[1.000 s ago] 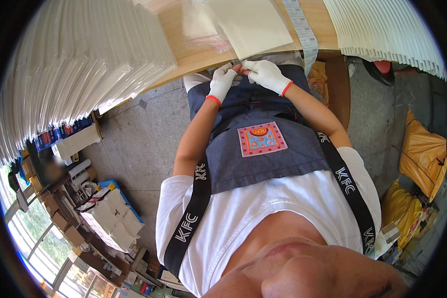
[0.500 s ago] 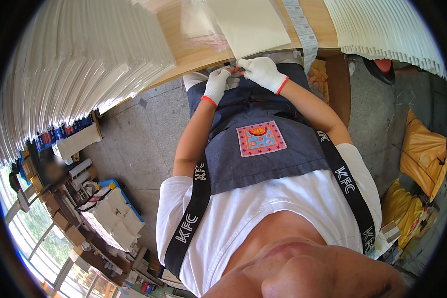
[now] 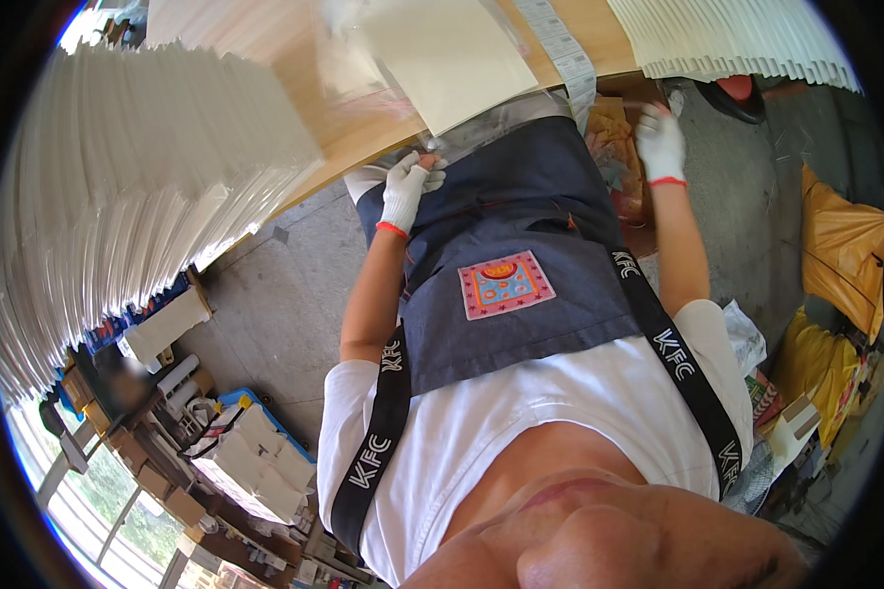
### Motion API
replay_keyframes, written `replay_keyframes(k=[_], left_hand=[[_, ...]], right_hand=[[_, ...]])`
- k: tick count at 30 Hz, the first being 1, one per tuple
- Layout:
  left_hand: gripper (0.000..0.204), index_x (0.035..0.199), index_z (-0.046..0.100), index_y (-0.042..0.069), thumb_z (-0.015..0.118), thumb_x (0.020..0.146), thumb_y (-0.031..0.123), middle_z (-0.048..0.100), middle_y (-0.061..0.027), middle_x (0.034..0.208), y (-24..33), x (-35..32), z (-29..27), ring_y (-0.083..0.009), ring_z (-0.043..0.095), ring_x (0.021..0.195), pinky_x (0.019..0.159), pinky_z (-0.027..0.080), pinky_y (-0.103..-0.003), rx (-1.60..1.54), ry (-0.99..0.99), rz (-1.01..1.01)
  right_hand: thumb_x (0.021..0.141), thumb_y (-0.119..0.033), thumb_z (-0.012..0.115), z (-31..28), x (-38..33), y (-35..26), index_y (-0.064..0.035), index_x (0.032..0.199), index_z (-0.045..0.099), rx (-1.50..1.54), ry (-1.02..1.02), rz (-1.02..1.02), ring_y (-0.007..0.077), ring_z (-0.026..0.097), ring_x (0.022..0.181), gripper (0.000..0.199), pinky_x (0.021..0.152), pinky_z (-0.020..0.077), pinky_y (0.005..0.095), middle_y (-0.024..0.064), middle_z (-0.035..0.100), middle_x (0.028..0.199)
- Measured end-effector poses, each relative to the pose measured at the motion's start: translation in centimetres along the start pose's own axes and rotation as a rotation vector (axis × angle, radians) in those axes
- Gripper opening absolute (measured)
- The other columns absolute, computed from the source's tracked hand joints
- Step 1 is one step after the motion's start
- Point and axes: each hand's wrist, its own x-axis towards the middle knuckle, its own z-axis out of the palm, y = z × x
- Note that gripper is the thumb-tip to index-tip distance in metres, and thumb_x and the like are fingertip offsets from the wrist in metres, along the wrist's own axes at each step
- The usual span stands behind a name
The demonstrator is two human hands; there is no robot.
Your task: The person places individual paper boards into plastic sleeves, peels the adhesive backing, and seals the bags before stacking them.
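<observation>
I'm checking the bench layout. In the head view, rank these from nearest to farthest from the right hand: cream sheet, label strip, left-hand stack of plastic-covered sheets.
1. Label strip: left of the right hand, hanging over the table edge.
2. Cream sheet: left of the strip.
3. Stack of plastic-covered sheets: far left.
</observation>
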Motion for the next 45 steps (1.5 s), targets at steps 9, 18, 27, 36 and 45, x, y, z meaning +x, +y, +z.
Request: replay_keyframes(k=[9, 18, 27, 36, 45], left_hand=[[0.018, 0.082, 0.059, 0.011, 0.068, 0.066, 0.009, 0.061, -0.0061, 0.104, 3.0, 0.0, -0.1, -0.0238, 0.06, 0.073, 0.061, 0.049, -0.035, 1.34, 0.256, 1.224], [0.023, 0.074, 0.051, 0.008, 0.073, 0.067, 0.008, 0.061, -0.0063, 0.08, 1.6, 0.7, -0.1, -0.0273, 0.059, 0.072, 0.059, 0.048, -0.035, 1.119, 0.228, 1.231], [0.008, 0.085, 0.048, 0.009, 0.054, 0.085, 0.005, 0.054, -0.0033, 0.083, -4.0, 2.5, 2.4, -0.0167, 0.057, 0.083, 0.072, 0.05, -0.03, -0.595, 0.388, 0.425], [0.027, 0.101, 0.054, -0.001, 0.037, 0.081, -0.004, 0.061, -0.0108, 0.098, -5.7, 4.1, 1.2, -0.0219, 0.061, 0.088, 0.077, 0.055, -0.039, -1.188, 0.294, 0.075], [0.034, 0.126, 0.041, 0.006, 0.04, 0.095, 0.02, 0.052, -0.0165, 0.12, -3.6, 4.2, 10.3, -0.0231, 0.058, 0.078, 0.076, 0.052, -0.042, -0.371, -0.374, -0.249]], right_hand=[[0.08, -0.038, 0.055, 8.4, -7.3, -1.7, -0.0116, 0.096, 0.059, -2.11, -0.324, -0.191, 0.0349, 0.06, 0.079, 0.032, 0.069, 0.0472, 0.0447, 0.0174, 0.063, 0.082], [0.062, -0.017, 0.072, 17.4, -3.1, 6.2, -0.0107, 0.091, 0.061, -1.62, -0.808, -1.157, 0.0254, 0.057, 0.094, 0.032, 0.078, 0.0454, 0.0369, 0.0028, 0.058, 0.104], [0.078, -0.016, 0.066, 17.8, -4.4, 12.6, -0.0048, 0.079, 0.054, -0.953, 0.02, -0.251, 0.0156, 0.053, 0.055, 0.017, 0.052, 0.0441, 0.0285, 0.005, 0.055, 0.068], [0.083, -0.007, 0.054, 15.2, -4.6, 11.3, -0.0058, 0.091, 0.05, -0.439, 0.274, -0.291, 0.0124, 0.056, 0.063, 0.01, 0.056, 0.0471, 0.0248, 0.0033, 0.056, 0.079], [0.079, 0.0, 0.052, 5.4, -0.6, 2.9, 0.0019, 0.099, 0.053, -1.036, -0.238, 0.012, 0.0169, 0.062, 0.089, 0.02, 0.077, 0.0442, 0.0246, 0.0106, 0.061, 0.102]])
